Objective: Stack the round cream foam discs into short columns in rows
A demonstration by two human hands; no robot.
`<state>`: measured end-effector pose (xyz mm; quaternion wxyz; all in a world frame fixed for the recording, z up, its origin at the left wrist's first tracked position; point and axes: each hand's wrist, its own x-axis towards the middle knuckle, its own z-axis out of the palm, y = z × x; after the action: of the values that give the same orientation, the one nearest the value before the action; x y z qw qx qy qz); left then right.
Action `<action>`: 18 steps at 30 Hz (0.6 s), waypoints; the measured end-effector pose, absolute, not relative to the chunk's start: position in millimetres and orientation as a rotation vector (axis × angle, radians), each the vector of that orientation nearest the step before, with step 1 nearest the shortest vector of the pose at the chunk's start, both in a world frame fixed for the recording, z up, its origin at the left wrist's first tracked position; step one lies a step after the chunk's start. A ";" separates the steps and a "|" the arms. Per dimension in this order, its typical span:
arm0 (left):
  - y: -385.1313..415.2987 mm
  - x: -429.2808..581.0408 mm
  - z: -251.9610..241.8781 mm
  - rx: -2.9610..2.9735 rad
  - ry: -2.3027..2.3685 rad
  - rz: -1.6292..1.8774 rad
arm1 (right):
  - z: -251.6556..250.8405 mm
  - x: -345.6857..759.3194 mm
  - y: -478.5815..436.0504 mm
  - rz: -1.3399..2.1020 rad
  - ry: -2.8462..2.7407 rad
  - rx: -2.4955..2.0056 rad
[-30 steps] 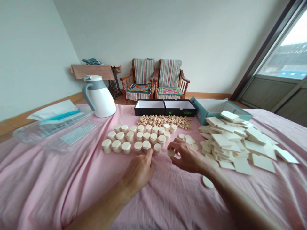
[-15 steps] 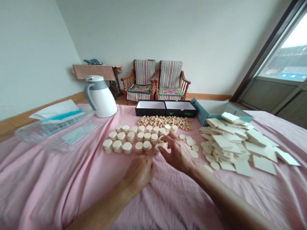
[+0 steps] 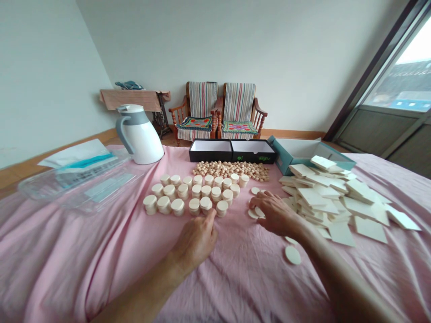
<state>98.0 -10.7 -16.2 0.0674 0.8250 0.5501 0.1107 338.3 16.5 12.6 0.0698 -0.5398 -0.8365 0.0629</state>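
A: What have your hands got?

B: My left hand (image 3: 198, 237) lies loosely curled on the cloth (image 3: 84, 251) and holds nothing. Its forefinger points out just beside the front stacks (image 3: 191, 194).

A: And the right?

B: My right hand (image 3: 276, 214) is palm down on the loose discs (image 3: 253, 213), fingers bent over them. Whether it pinches one, I cannot tell. One disc (image 3: 292, 255) lies alone by my forearm. Tiles (image 3: 340, 197) are heaped just to the right, and beads (image 3: 232, 169) lie behind the stacks.
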 end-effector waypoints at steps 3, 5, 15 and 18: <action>-11.1 98.3 -16.3 2.488 1.658 0.324 | 12.6 333.9 15.5 0.157 -2.548 -1.648; -11.3 98.6 -16.0 2.492 1.657 0.324 | 12.4 332.4 16.5 0.153 -2.562 -1.613; -13.9 98.6 -8.9 2.439 1.609 0.334 | 19.1 309.0 12.0 0.306 -2.294 -1.269; -14.3 98.4 -9.9 2.441 1.584 0.362 | 23.4 292.5 8.7 0.305 -2.215 -1.248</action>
<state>98.4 -14.3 -9.9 0.1047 0.8279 0.5372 0.1227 292.5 8.7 23.4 0.2866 -0.4669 -0.8288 0.1142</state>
